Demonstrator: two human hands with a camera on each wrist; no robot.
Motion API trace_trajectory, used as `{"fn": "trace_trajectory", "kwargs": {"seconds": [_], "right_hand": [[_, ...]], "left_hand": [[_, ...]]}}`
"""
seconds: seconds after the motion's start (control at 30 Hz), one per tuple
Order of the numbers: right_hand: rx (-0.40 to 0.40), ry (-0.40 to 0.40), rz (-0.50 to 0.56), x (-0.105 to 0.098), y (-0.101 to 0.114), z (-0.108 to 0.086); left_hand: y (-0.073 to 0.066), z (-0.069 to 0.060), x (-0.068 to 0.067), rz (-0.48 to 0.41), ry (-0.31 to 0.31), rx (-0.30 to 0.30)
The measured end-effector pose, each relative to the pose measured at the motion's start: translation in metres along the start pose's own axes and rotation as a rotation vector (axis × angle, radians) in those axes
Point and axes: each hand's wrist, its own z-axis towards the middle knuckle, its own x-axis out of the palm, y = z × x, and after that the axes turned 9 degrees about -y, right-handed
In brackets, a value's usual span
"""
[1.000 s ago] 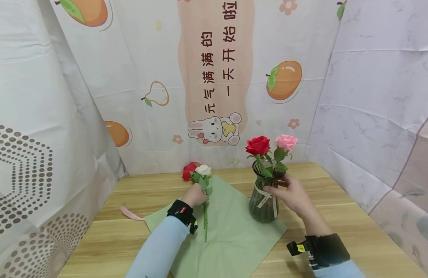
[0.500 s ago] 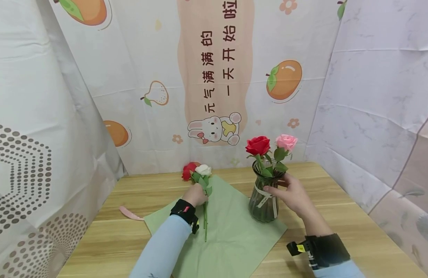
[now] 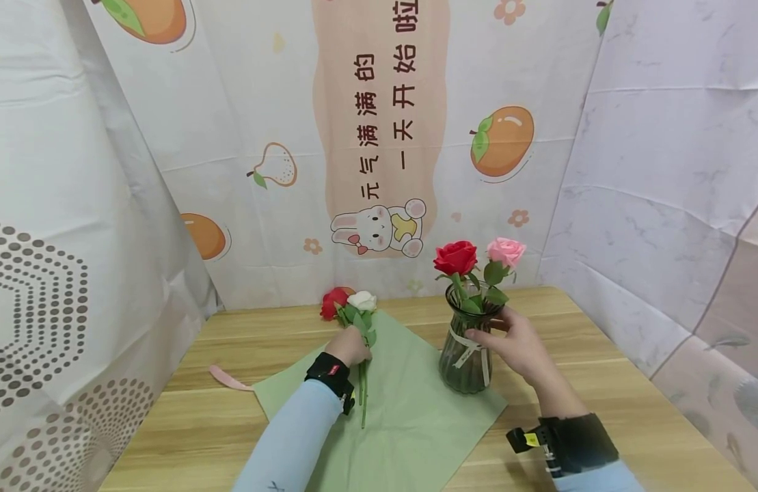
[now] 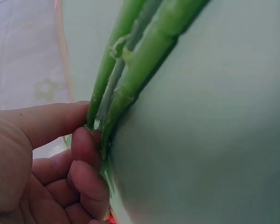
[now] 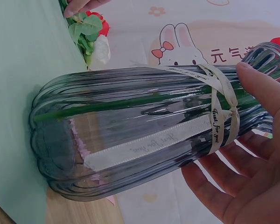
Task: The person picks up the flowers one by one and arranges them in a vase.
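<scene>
My left hand (image 3: 349,346) pinches the stems (image 3: 363,403) of a red rose (image 3: 334,303) and a white rose (image 3: 362,301), which lie over the green wrapping sheet (image 3: 409,424). In the left wrist view, thumb and fingertips close on the green stems (image 4: 144,60). My right hand (image 3: 521,345) holds the upper part of a ribbed, smoky glass vase (image 3: 467,372), thumb on one side and fingers around the other. Upright in that vase stand a red rose (image 3: 456,257) and a pink rose (image 3: 506,252). A printed white ribbon (image 5: 219,114) is tied around the glass.
Left of the green sheet, a pink ribbon (image 3: 229,379) lies on the wooden table (image 3: 188,424). The vase stands on the sheet's right part. A printed cloth (image 3: 243,225) hangs behind the table, with more cloth at both sides.
My left wrist and forearm have swung slightly to the right, while the hand stays on the stems. The right hand and vase keep their place.
</scene>
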Motion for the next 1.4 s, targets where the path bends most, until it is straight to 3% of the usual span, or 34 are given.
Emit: {"fn": "trace_trajectory", "kwargs": {"seconds": [0.23, 0.43, 0.6, 0.7, 0.9, 1.17, 1.4], "right_hand": [[0.003, 0.002, -0.002, 0.0, 0.002, 0.0], [0.01, 0.003, -0.006, -0.001, 0.002, -0.001], [0.011, 0.0, -0.006, 0.0, 0.001, -0.001], [0.011, -0.001, -0.003, 0.0, 0.0, -0.001], [0.009, 0.005, 0.004, -0.001, 0.0, 0.0], [0.009, 0.005, 0.002, -0.001, 0.001, -0.001], [0.004, 0.005, 0.006, -0.001, 0.001, 0.0]], "left_hand": [[0.0, -0.003, -0.002, -0.103, -0.009, 0.002], [0.001, -0.002, -0.004, -0.228, -0.001, 0.045], [0.001, -0.003, -0.005, -0.292, 0.014, 0.094], [0.001, -0.005, -0.005, -0.324, 0.022, 0.094], [-0.001, -0.007, -0.003, -0.336, 0.038, 0.06], [0.001, -0.002, 0.007, -0.364, 0.035, 0.129], [0.002, -0.002, 0.008, -0.367, 0.013, 0.156]]}}
